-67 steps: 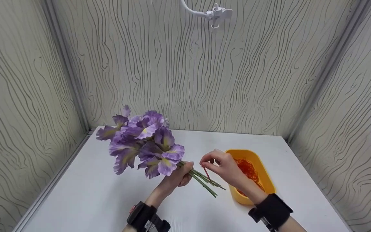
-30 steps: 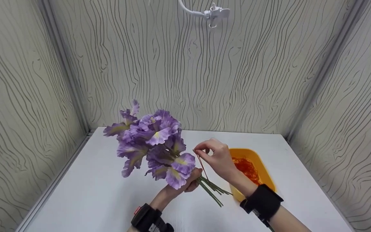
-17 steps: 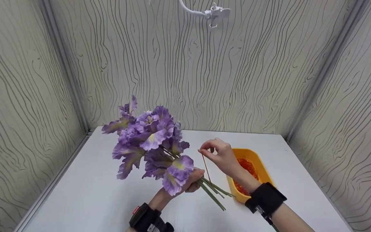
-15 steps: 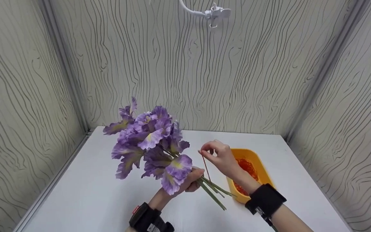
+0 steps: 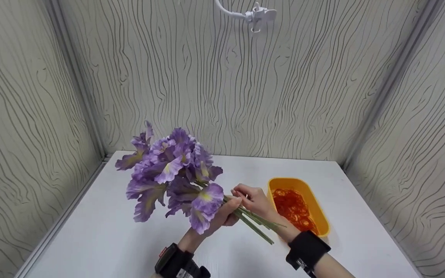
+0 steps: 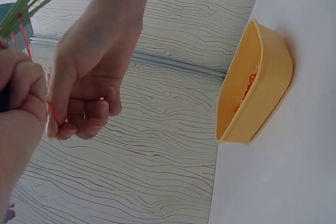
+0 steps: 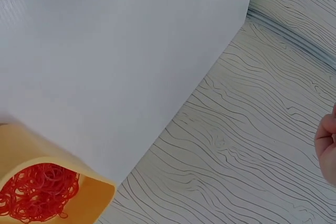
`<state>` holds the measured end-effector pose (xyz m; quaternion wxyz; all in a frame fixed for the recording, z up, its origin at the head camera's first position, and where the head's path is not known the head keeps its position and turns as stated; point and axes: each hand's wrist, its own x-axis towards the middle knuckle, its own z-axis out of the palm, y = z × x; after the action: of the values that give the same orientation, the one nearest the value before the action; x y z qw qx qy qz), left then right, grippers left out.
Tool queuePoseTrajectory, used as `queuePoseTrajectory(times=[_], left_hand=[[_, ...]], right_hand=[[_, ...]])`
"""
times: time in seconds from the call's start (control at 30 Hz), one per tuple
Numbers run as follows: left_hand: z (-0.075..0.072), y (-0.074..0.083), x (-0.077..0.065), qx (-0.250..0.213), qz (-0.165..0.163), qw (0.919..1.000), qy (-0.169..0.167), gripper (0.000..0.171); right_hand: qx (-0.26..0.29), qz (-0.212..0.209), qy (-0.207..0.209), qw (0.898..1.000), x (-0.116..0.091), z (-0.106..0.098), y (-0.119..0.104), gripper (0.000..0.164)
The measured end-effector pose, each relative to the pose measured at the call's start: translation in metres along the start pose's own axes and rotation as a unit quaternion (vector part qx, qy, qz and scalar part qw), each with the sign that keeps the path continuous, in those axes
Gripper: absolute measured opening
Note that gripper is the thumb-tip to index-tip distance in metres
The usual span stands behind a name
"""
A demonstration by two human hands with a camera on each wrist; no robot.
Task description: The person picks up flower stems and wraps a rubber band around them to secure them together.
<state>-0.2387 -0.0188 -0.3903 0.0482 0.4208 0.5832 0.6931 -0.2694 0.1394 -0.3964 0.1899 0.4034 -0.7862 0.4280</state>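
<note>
A bunch of purple irises (image 5: 168, 166) leans to the left over the table, its green stems (image 5: 259, 231) pointing down to the right. My left hand (image 5: 220, 218) grips the stems just below the blooms. Close beside its thumb, my right hand (image 5: 257, 201) pinches a red rubber band (image 6: 53, 112). In the left wrist view the band is stretched from the green stems, past the left fist, to the right thumb and fingers. The right wrist view catches only part of a hand (image 7: 328, 148) at its right edge.
A yellow bin (image 5: 323, 220) with a heap of red rubber bands (image 5: 292, 208) stands on the white table (image 5: 91, 231), right beside the right forearm. Wood-patterned walls enclose the table, and a white clamp arm (image 5: 259, 15) hangs at the top.
My right hand has come down and leftward, drawing the rubber band in against the left hand. The irises have shifted slightly left. More of the yellow bin now shows.
</note>
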Motion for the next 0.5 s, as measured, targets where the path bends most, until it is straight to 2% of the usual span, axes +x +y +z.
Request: queuePoseTrajectory(times=[0.1, 0.2, 0.27, 0.37, 0.43, 0.5], left_hand=[[-0.005, -0.015, 0.001, -0.007, 0.022, 0.9997, 0.003, 0.034], [-0.006, -0.024, 0.003, 0.001, 0.038, 0.9991, 0.018, 0.035], [-0.007, -0.029, 0.003, 0.003, 0.04, 0.9988, 0.028, 0.037], [-0.008, -0.034, 0.003, 0.001, 0.038, 0.9986, 0.038, 0.039], [-0.009, -0.038, 0.004, -0.002, 0.045, 0.9983, 0.037, 0.038], [-0.01, -0.04, 0.004, 0.0, 0.05, 0.9981, 0.037, 0.038]], right_hand=[[0.002, 0.018, 0.002, 1.0, -0.004, 0.008, 0.002, 0.008], [0.015, 0.024, 0.016, 0.999, -0.007, 0.015, 0.006, 0.008], [0.025, 0.023, 0.024, 0.999, -0.008, 0.02, 0.008, 0.01], [0.055, 0.045, 0.019, 0.997, -0.01, 0.024, 0.01, 0.015], [0.098, 0.084, -0.006, 0.992, -0.013, 0.025, 0.011, 0.019], [0.099, 0.161, -0.1, 0.977, -0.02, 0.025, 0.009, 0.018]])
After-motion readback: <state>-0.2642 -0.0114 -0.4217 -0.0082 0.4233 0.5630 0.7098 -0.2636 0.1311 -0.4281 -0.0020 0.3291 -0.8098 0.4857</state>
